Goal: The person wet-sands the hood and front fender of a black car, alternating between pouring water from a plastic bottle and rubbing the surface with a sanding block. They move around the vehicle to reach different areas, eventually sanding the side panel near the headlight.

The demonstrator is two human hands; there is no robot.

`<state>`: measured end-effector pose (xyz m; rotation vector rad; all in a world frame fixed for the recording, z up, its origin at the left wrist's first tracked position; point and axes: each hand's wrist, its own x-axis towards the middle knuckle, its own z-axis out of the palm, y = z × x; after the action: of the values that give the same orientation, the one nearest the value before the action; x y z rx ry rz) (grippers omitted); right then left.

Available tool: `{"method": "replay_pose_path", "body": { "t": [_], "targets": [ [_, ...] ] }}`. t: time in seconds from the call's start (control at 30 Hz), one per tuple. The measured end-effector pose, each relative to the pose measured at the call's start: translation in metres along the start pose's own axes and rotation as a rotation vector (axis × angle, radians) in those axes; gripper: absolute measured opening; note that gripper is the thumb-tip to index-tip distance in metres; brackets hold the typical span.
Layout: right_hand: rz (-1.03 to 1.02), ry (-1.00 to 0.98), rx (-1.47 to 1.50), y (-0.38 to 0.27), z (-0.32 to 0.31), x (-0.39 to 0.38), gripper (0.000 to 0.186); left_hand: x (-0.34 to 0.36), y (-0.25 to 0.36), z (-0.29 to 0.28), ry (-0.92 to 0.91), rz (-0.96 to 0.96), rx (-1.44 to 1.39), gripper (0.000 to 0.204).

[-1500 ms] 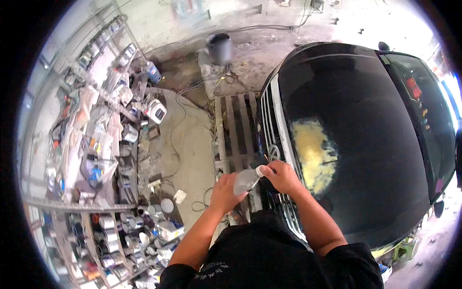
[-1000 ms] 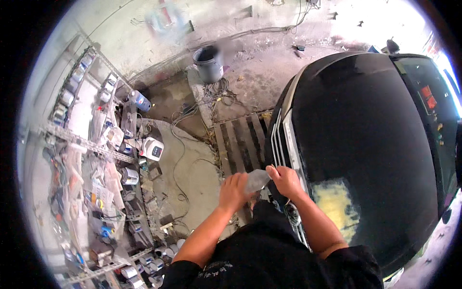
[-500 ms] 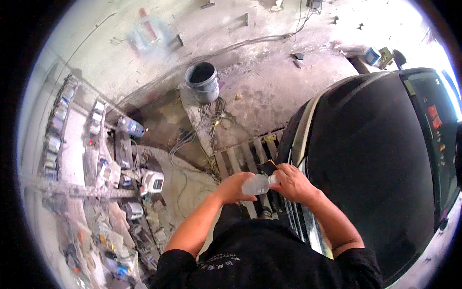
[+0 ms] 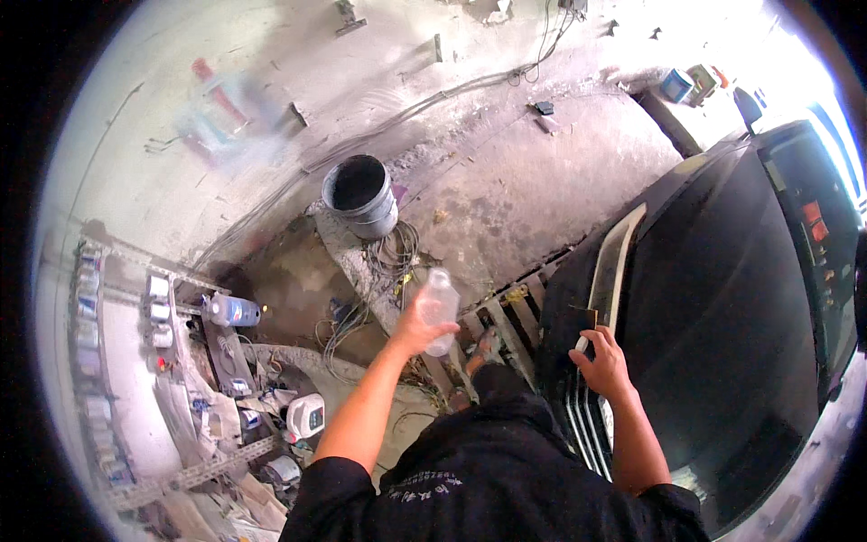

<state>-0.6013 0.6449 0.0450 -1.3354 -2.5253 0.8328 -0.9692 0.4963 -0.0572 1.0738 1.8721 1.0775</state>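
My left hand is wrapped round a clear plastic bottle, held upright above the slatted floor grate. Over the front edge of the black car, my right hand is closed on a small white cap. A thin dark sheet with an orange-brown edge sticks up from the same hand; its kind is hard to make out. Just beyond that hand lies the car's long pale headlight, and beneath it run the bright strips of the grille.
A grey bucket stands ahead, with coiled cable beside it. Shelves of cans line the left, near a blue-labelled bottle and a white jug. Wooden-looking slats lie by my feet.
My hands have moved apart. The left carried the bottle forward and left; the right drew away to the right with the white cap and dark sheet. The view has shifted.
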Motion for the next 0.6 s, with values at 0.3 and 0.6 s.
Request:
{"method": "replay_pose_path", "body": {
  "t": [0.3, 0.6],
  "targets": [
    [0.165, -0.051, 0.199, 0.01, 0.046, 0.17, 0.044, 0.182, -0.085, -0.128, 0.412, -0.041, -0.33, 0.083],
    [0.386, -0.082, 0.105, 0.013, 0.086, 0.27, 0.043, 0.369, -0.152, -0.235, 0.508, -0.061, -0.127, 0.071]
  ]
}}
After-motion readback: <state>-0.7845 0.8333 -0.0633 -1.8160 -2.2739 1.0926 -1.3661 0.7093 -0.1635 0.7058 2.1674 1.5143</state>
